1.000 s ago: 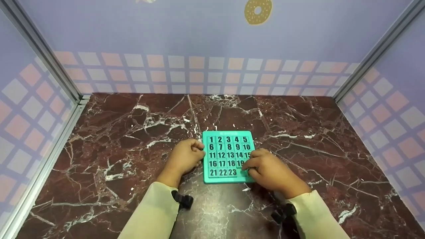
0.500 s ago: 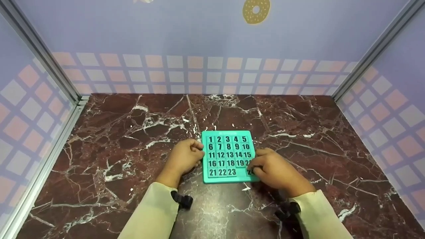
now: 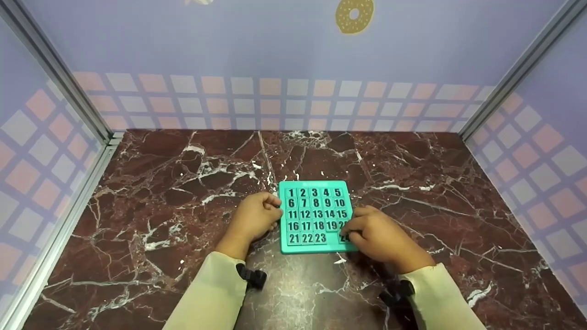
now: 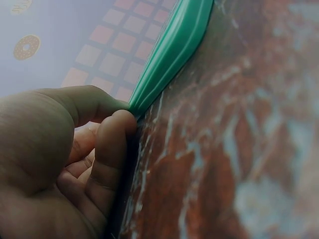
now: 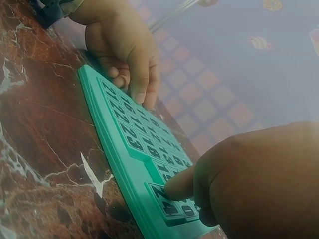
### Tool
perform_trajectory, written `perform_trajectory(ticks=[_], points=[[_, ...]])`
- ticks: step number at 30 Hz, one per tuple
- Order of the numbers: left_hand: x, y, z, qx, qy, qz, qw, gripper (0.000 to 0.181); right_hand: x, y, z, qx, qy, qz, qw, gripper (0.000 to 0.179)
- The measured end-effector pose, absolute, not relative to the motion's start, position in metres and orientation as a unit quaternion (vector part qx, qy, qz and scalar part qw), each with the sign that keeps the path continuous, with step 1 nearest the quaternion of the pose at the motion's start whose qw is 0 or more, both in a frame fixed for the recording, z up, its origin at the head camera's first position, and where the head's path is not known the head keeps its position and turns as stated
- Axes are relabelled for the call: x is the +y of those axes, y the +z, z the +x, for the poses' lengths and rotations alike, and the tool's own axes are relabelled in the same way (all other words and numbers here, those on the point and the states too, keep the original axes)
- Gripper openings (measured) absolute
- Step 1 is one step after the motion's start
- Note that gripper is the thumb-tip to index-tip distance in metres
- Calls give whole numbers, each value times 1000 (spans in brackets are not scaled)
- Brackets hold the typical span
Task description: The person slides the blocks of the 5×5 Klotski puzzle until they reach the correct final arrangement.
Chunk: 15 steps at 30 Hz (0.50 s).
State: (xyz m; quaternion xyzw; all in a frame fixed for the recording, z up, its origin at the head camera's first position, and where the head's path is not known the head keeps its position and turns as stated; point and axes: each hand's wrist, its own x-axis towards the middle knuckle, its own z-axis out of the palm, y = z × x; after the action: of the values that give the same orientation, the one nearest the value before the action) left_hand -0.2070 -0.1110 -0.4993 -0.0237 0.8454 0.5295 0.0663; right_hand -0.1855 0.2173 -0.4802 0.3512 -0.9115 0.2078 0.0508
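A turquoise number sliding puzzle (image 3: 302, 250) lies flat on the table, its numbered tiles reading in order from 1. My left hand (image 3: 254, 217) pinches the puzzle's left edge between thumb and finger, as the left wrist view shows close up. At the lower right, my right hand (image 3: 383, 236) rests a fingertip on the 24 tile (image 5: 162, 199); the other fingers bend beside the right edge. A gap in the bottom row separates the 23 tile (image 3: 320, 238) from the 24. The 20 tile is partly hidden behind my right fingers.
The table (image 3: 192, 284) has a dark red marbled top with white veins. A lilac wall (image 3: 284, 50) with a checked border stands behind it, and side walls with metal corner posts (image 3: 59, 68) close in both sides. Black straps (image 3: 252, 276) sit at both wrists.
My right hand has shifted slightly right, uncovering the 15 and much of the 24. Over the last half second the 24 tile has slid slightly left. My left hand stays put.
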Motion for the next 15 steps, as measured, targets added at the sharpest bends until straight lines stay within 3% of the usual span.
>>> perform_trajectory(ticks=[15], points=[[-110,-497,-206,843,532,-25,71,17,210,-483,-183,-909,207,359,52,25]])
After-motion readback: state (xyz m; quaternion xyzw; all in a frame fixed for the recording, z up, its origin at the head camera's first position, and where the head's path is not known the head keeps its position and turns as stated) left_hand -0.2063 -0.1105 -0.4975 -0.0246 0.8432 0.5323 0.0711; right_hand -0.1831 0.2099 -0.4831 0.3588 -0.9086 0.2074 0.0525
